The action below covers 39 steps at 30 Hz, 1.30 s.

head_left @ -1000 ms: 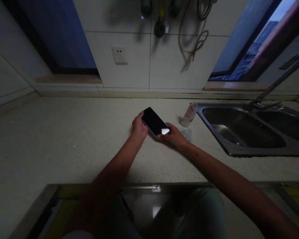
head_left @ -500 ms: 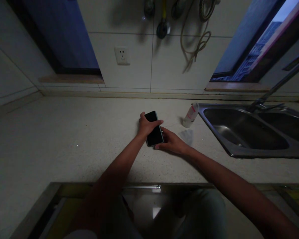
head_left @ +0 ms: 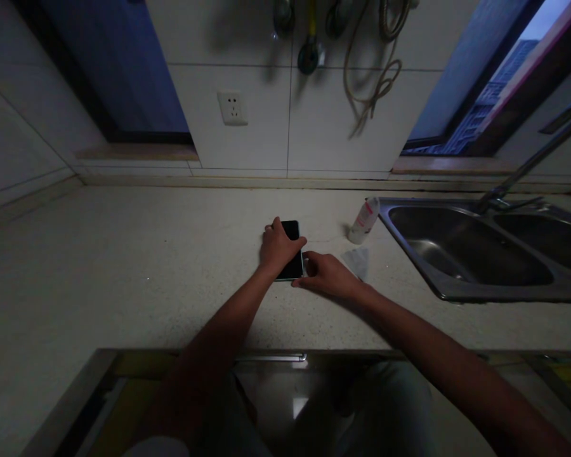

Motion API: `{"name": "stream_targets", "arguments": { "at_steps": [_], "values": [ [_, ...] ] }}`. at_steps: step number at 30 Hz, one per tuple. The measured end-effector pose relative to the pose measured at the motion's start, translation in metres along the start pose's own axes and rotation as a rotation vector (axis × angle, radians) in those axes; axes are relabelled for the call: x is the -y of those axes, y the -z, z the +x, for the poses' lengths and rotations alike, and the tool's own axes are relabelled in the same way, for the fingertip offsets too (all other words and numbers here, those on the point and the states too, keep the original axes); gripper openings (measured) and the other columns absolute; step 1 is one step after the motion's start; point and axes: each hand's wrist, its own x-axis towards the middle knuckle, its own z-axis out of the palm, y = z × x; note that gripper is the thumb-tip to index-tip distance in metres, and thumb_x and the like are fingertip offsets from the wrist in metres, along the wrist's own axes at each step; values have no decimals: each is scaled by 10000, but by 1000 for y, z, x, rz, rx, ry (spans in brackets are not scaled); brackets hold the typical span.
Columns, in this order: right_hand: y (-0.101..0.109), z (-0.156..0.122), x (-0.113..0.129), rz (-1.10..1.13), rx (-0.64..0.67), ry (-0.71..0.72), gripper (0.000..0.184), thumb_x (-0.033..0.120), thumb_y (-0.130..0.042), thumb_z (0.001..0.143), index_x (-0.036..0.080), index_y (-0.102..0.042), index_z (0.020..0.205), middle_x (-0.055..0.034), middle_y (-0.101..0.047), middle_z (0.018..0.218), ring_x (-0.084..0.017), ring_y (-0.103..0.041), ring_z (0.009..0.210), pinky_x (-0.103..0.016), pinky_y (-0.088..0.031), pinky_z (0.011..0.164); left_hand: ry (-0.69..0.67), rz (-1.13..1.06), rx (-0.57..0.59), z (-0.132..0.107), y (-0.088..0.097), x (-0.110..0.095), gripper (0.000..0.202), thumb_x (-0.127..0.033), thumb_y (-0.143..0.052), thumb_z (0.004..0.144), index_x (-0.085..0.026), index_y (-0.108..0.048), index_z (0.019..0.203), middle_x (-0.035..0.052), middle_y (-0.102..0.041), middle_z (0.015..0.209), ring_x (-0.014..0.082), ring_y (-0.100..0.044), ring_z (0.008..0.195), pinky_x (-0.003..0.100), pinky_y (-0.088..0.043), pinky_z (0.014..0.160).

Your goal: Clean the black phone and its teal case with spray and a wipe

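A dark-screened smartphone [head_left: 294,268] with a pale edge lies on or just over the countertop [head_left: 209,247], its long side pointing away from me. My left hand [head_left: 276,247] reaches across its middle and grips it, thumb at the right edge and fingers around the left edge. A ring shows on one left finger. At the lower right side of the phone, my right hand [head_left: 327,274] is curled with thumb and index finger against the edge and bottom corner. The remaining right fingers are partly hidden beneath the hand.
Right of the hands stand a translucent bottle [head_left: 363,222] with pink marks and a small clear sheet [head_left: 358,261]. A double steel sink [head_left: 435,292] with a faucet [head_left: 514,181] lies farther right. Behind are a wall socket [head_left: 233,108] and a looped hose [head_left: 375,95].
The phone has turned from a slant to nearly straight and shifted slightly left. My left hand has moved a little toward me with it; my right hand follows at its edge.
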Motion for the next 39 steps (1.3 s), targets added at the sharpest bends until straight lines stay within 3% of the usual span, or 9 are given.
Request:
{"name": "stream_targets", "arguments": {
  "at_steps": [6, 16, 22, 24, 27, 29, 31, 35, 39],
  "values": [
    [0, -4, 7, -96, 13, 18, 321, 482, -753, 792, 197, -627, 863, -24, -605, 673, -155, -489, 576, -306, -263, 549, -44, 199, 75, 4, -2, 10, 786, -322, -838, 595, -195, -485, 1286, 230, -544, 1296, 436, -467, 1301, 524, -320, 1105],
    [-1, -4, 4, -117, 2, 66, 306, 470, -723, 821, 193, -634, 917, -25, -618, 687, -153, -496, 590, -298, -271, 567, -148, 409, 106, 4, -8, 17, 694, -339, -760, 687, -161, -456, 1285, 260, -537, 1331, 400, -412, 1352, 511, -239, 1154],
    [2, -5, 2, -34, 15, 81, 331, 481, -683, 838, 180, -665, 974, -28, -629, 695, -160, -519, 602, -296, -300, 580, -151, 292, 65, 9, -7, 20, 547, -412, -751, 737, -153, -547, 1173, 253, -583, 1281, 380, -440, 1350, 475, -260, 1154],
    [5, -4, 0, 24, -20, 79, 318, 488, -603, 891, 186, -675, 956, -22, -626, 678, -152, -513, 589, -293, -309, 585, -116, 192, 15, 17, -1, 16, 398, -417, -694, 794, -173, -589, 1090, 217, -624, 1221, 340, -532, 1263, 428, -351, 1091],
    [14, -1, -9, 64, -165, 56, 406, 503, -477, 934, 196, -576, 688, 2, -523, 583, -133, -445, 553, -292, -283, 569, -122, 139, -78, 32, 18, 8, 137, -253, -533, 852, -197, -627, 934, 127, -693, 1051, 248, -643, 1035, 340, -444, 939],
    [23, 3, -19, 97, -261, 6, 458, 496, -429, 916, 217, -388, 555, 26, -380, 522, -117, -360, 520, -293, -242, 544, -112, 204, -69, 42, 35, 7, 183, -237, -461, 862, -201, -618, 776, 86, -698, 859, 224, -656, 857, 319, -459, 816],
    [33, 8, -30, 157, -291, -65, 425, 463, -428, 864, 234, -277, 539, 43, -280, 510, -102, -280, 495, -290, -214, 520, -109, 401, -102, 50, 52, 13, 246, -253, -427, 871, -200, -628, 737, 94, -701, 833, 234, -645, 818, 327, -439, 757],
    [42, 13, -44, 122, -160, -129, 392, 409, -467, 828, 234, -291, 525, 43, -287, 493, -101, -271, 475, -283, -208, 496, -39, 615, 45, 58, 73, 34, 260, -255, -449, 850, -192, -669, 726, 128, -731, 860, 259, -653, 808, 331, -407, 687],
    [34, 12, -41, -233, -29, -35, 361, 362, -535, 878, 194, -506, 560, -18, -509, 555, -131, -413, 525, -293, -221, 535, -107, 771, 123, 57, 74, 43, 292, -294, -435, 879, -218, -713, 827, 118, -753, 957, 267, -671, 866, 329, -420, 705]
  ]
}}
